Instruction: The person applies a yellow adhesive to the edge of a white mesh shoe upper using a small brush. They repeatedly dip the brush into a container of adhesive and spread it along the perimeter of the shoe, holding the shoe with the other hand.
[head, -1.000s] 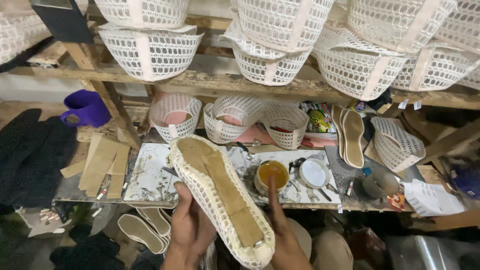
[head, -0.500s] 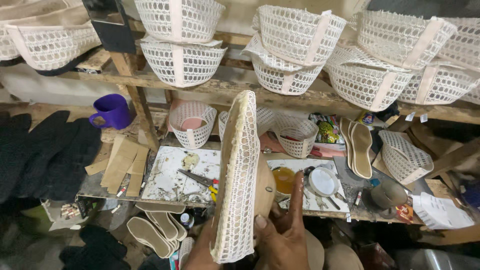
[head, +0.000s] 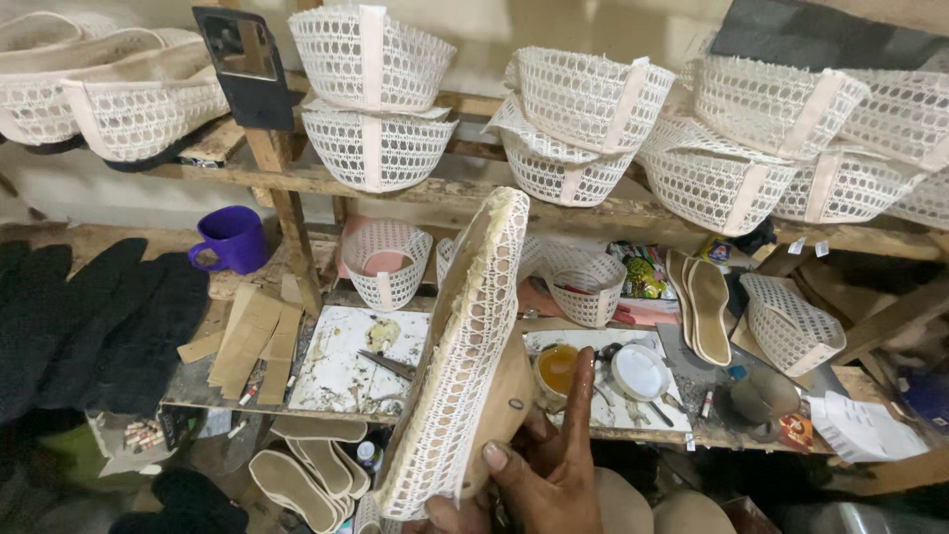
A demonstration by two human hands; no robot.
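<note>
**Shoe turned up on edge**

A second ago the mesh shoe (head: 465,356) lay sole-up across both hands; now it stands on edge at lower centre of the frame, its woven side facing the camera and the glued rim showing along the left. The right hand (head: 549,465) grips it from behind, fingers curled on the wooden last. The left hand is hidden under the shoe, so its grip cannot be told. The glue pot (head: 557,368) sits just right of the shoe on the bench (head: 198,391).
</note>
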